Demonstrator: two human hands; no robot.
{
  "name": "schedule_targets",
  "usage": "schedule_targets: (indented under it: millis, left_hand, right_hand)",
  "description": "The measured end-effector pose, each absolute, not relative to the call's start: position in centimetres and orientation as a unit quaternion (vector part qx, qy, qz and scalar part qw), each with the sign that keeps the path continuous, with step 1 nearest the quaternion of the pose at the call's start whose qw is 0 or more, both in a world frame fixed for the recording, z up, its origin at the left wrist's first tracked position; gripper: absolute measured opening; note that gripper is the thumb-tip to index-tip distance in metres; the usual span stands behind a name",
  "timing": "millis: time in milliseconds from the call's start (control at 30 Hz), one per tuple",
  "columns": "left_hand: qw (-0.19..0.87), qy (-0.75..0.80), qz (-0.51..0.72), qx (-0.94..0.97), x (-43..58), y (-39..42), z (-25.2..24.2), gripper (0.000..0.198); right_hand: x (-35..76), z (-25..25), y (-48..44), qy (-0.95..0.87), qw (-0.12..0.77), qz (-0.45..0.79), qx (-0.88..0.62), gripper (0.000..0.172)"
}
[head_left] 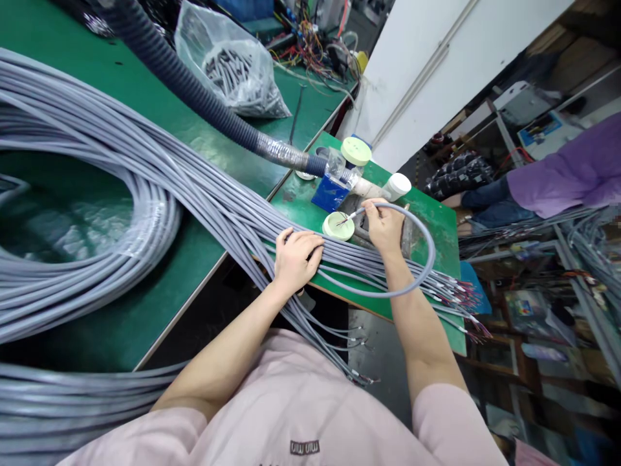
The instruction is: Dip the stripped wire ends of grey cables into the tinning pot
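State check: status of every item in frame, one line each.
left hand: palm down on the cable bundle, fingers draped, not gripping.
right hand: pinching the single cable near its stripped end.
single cable: bent into a loop, tip over the green dish.
cable bundle: laid across the bench, stripped ends overhanging.
green dish: upright, uncovered.
plastic bag: lying on the table, part full.

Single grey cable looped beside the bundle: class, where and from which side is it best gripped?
Probably the jacket just behind the stripped tip, from above, where the right hand pinches this single grey cable: the rest arcs off in a floppy loop.
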State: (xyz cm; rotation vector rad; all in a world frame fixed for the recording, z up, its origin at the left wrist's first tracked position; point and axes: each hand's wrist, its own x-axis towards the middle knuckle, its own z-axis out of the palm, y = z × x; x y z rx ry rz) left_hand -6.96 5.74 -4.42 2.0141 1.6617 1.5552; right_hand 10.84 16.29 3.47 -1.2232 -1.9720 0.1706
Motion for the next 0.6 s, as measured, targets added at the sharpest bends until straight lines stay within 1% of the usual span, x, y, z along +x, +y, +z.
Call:
schedule_targets:
  millis: [333,600]
  left_hand:
    - [0.046,0.547,0.509,0.663,-6.9,5.7,-4.4,0.012]
    - [0.057,0.552,0.500,0.665,-7.0,5.8,-4.5,0.012]
  right_hand:
    - [10.7,3.4,16.5,-0.784,0.383,0.074,-0.482,0.031]
    - [15.0,6.3,16.3,-0.751,0.397,-0.029,-0.527,0.029]
